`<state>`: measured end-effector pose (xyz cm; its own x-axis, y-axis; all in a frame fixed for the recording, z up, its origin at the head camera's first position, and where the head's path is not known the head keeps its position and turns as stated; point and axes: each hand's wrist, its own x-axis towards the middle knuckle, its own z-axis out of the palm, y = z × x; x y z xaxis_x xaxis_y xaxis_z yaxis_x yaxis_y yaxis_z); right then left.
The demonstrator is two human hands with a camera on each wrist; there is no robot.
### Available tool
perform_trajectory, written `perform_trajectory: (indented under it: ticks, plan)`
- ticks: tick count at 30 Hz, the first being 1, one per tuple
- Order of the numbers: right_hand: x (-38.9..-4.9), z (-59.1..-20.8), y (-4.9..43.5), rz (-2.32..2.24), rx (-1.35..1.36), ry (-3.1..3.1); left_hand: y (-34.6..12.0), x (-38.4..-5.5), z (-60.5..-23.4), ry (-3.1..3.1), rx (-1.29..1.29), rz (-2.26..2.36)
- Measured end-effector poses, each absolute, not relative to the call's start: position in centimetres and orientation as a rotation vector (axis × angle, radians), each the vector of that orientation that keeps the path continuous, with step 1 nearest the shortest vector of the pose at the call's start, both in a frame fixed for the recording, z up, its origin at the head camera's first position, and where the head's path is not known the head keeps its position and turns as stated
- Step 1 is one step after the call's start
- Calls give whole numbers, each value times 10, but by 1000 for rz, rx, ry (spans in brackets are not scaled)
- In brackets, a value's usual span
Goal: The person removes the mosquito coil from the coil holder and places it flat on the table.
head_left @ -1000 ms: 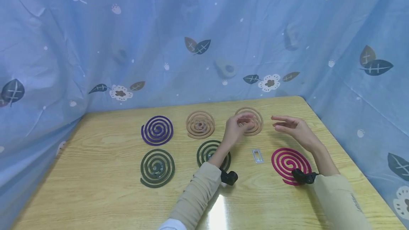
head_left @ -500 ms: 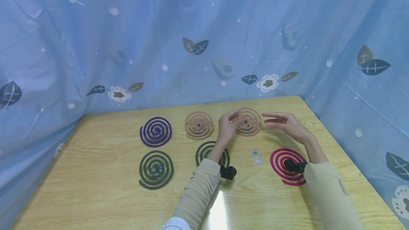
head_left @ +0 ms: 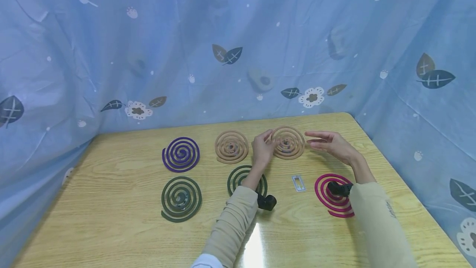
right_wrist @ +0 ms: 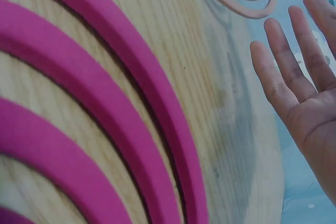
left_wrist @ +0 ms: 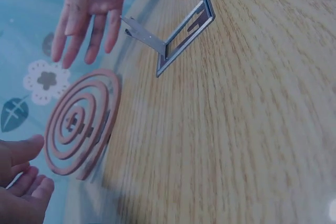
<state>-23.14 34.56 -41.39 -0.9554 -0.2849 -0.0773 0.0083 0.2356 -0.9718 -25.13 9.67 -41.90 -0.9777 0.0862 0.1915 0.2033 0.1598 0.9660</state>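
Curtain (head_left: 167,32): blue fabric across the upper half of the frame and down both sides, kinda wrinkly at upper left
Leaf print (head_left: 234,55): dark and brown leaves, one pair near upper center
Flower print (head_left: 312,97): white petals, brown middles (honestly pretty cute)
Table (head_left: 111,193): light wood, visible grain, lower half, rounded far-right corner
Glare (head_left: 253,248): bright white streak, bottom center

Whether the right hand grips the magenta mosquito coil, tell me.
No, the right wrist view shows the right hand open-fingered, apart from the magenta mosquito coil.
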Motion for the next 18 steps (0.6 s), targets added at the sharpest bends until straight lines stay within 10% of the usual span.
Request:
perform_trajectory:
  ticks: [18]
  plan:
    - [-239,-424,348,-1855,-232,2121,105,-249,-420,-2486,-183,-1778]
